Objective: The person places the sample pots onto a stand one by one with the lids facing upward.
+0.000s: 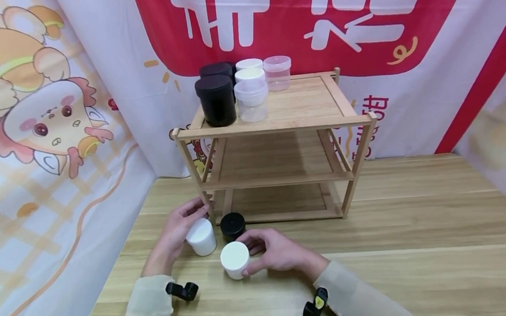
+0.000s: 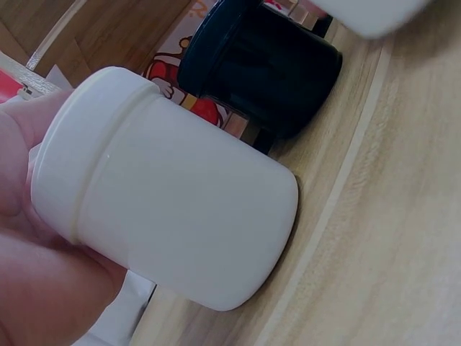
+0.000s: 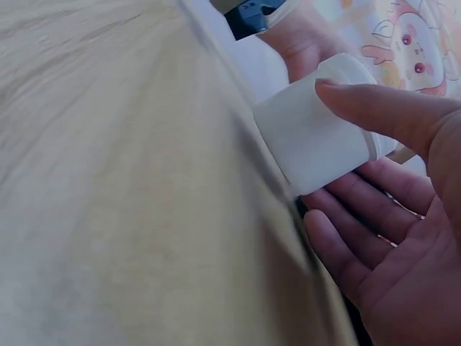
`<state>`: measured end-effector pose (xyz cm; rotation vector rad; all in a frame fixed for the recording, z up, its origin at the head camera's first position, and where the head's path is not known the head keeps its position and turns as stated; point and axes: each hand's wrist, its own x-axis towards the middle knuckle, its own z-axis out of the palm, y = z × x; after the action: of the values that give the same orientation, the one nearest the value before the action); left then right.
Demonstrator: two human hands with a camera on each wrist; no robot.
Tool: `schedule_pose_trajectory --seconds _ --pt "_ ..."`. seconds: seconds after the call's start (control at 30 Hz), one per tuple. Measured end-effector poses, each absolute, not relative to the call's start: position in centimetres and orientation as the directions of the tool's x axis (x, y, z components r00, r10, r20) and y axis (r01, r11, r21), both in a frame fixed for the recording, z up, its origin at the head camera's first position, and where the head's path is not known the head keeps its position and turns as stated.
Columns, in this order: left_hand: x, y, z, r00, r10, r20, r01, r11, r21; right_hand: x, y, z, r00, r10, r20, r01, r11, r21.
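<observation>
My right hand (image 1: 277, 250) holds a white screw-lid jar (image 1: 235, 260) at its right side. In the right wrist view the thumb (image 3: 374, 108) lies across that jar's side, with the fingers behind it. My left hand (image 1: 181, 226) is at the left and back of a second white jar (image 2: 180, 194), its fingers pointing toward the rack's front left leg. This second jar stands upright on the table, its lid right beside the left palm. Between the two white jars, slightly farther back, stands a black lidded jar (image 1: 233, 226).
A three-tier wooden rack (image 1: 273, 125) stands behind the hands. Its top shelf carries black jars (image 1: 216, 102), white jars (image 1: 249, 75) and clear jars (image 1: 252, 101), grouped at the left. Printed cloth (image 1: 113, 50) hangs behind and beside the wooden table (image 1: 417, 234).
</observation>
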<state>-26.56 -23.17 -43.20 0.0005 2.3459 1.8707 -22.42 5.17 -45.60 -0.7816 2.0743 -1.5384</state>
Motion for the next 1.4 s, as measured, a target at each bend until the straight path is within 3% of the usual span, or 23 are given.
schedule_pose_trajectory --seconds 0.17,0.6,0.97,1.4 --pt "-26.6 -23.1 -43.2 -0.990 0.086 -0.113 -0.090 0.230 0.969 -22.4 6.1 -44.1 -0.750 -0.662 -0.007 -0.146 0.176 -0.974" --pt "-26.5 -23.0 -43.3 -0.991 0.081 -0.104 -0.085 0.210 0.974 -22.4 10.6 -37.5 -0.796 -0.584 0.162 -0.300 0.148 -0.942" --pt "-26.6 -23.1 -43.4 -0.992 0.071 -0.108 -0.092 0.192 0.977 -22.6 14.9 -31.6 -0.801 -0.566 0.198 -0.347 0.168 -0.923" --pt "-26.4 -23.0 -43.2 -0.992 0.069 -0.110 -0.096 0.177 0.979 -22.7 17.2 -28.1 -0.837 -0.514 0.189 -0.353 0.244 -0.903"
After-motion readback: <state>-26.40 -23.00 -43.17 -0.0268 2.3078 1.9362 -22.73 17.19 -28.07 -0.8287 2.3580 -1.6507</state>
